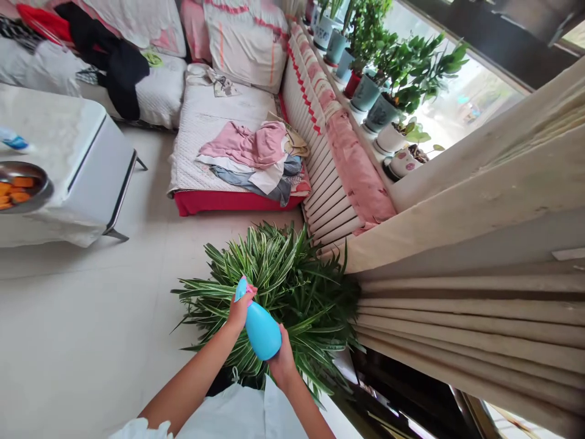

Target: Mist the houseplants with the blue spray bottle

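A light blue spray bottle point(261, 326) is held over a large striped-leaf potted plant point(283, 292) on the floor. My left hand point(241, 306) is closed around the bottle's neck and pink-and-blue spray head. My right hand point(282, 361) cups the bottle's rounded base from below, fingers wrapped on it. The nozzle points toward the plant's leaves.
A beige curtain point(479, 292) hangs at the right beside the plant. A sofa seat point(205, 122) with piled clothes point(256, 158) lies ahead. Potted plants point(388, 79) line the windowsill. At left stands a white table point(68, 158) bearing a metal bowl point(22, 186) of orange pieces.
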Available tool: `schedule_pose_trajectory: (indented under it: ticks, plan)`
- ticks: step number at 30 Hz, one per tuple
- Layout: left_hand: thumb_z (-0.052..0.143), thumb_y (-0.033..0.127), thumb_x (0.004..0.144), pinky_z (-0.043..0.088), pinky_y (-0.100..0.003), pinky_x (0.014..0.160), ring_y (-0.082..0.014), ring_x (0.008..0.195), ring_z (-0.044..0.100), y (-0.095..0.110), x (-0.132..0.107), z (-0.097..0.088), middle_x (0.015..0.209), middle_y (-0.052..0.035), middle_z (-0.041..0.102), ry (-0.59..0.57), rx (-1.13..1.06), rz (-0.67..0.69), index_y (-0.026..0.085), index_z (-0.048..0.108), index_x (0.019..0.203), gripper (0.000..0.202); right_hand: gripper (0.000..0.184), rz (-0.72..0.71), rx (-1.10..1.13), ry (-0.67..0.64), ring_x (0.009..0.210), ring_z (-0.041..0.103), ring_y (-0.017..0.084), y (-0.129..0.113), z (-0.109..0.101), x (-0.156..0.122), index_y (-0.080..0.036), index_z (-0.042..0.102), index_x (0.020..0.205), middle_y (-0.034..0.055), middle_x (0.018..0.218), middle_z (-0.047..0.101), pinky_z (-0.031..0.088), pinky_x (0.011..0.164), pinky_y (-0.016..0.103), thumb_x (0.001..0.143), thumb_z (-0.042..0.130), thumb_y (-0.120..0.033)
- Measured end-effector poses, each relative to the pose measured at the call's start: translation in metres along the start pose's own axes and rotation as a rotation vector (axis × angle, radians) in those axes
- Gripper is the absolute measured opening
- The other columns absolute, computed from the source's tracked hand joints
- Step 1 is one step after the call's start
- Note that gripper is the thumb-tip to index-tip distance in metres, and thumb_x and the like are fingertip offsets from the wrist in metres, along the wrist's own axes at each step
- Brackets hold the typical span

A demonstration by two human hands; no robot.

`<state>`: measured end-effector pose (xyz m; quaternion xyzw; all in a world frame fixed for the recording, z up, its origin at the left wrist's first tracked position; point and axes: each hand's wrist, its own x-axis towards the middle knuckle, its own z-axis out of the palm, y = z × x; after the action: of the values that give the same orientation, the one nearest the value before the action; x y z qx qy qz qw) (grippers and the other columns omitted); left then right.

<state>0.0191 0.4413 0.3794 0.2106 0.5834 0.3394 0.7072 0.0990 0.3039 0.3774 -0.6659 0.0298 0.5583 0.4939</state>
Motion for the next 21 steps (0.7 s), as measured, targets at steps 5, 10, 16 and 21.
schedule_pose_trajectory:
  ticks: [5,10,16,21]
  plan:
    - [0.066,0.022,0.061,0.049,-0.034,0.090,-0.0200,0.089,0.068,0.012,0.017,-0.023,0.083,-0.0036,0.073,0.038,-0.177,-0.019,0.019,0.067,0.100,0.039,0.056,0.097,0.074,-0.031,0.094,0.067,0.027,-0.004,0.018,0.003,-0.025,0.056,0.107,0.0065,0.105,0.070,0.053,0.070,0.036,0.069,0.054,-0.066]
    - [0.060,0.033,0.084,0.052,-0.030,0.071,-0.0118,0.068,0.062,0.009,0.040,-0.053,0.078,0.0000,0.066,0.184,-0.248,-0.070,0.014,0.063,0.095,0.022,0.055,0.169,0.009,-0.024,0.088,0.066,0.024,0.001,0.047,0.013,-0.024,0.051,0.112,0.0070,0.105,0.067,0.053,0.064,0.033,0.073,0.050,-0.063]
    - [0.055,0.035,0.090,0.053,-0.030,0.068,-0.0121,0.074,0.062,0.010,0.048,-0.095,0.087,-0.0016,0.064,0.277,-0.331,-0.082,0.014,0.060,0.099,0.023,0.051,0.176,-0.205,-0.078,0.080,0.062,0.021,-0.001,0.078,0.028,-0.026,0.052,0.111,0.0055,0.105,0.062,0.049,0.054,0.029,0.073,0.056,-0.060]
    - [0.058,0.017,0.069,0.052,-0.028,0.071,-0.0128,0.063,0.063,0.031,0.042,-0.120,0.063,0.0047,0.058,0.299,-0.319,0.031,0.016,0.059,0.089,0.020,0.057,0.084,-0.346,-0.260,0.090,0.063,0.021,0.004,0.089,0.016,-0.027,0.050,0.114,0.0063,0.114,0.061,0.052,0.062,0.031,0.073,0.057,-0.066]
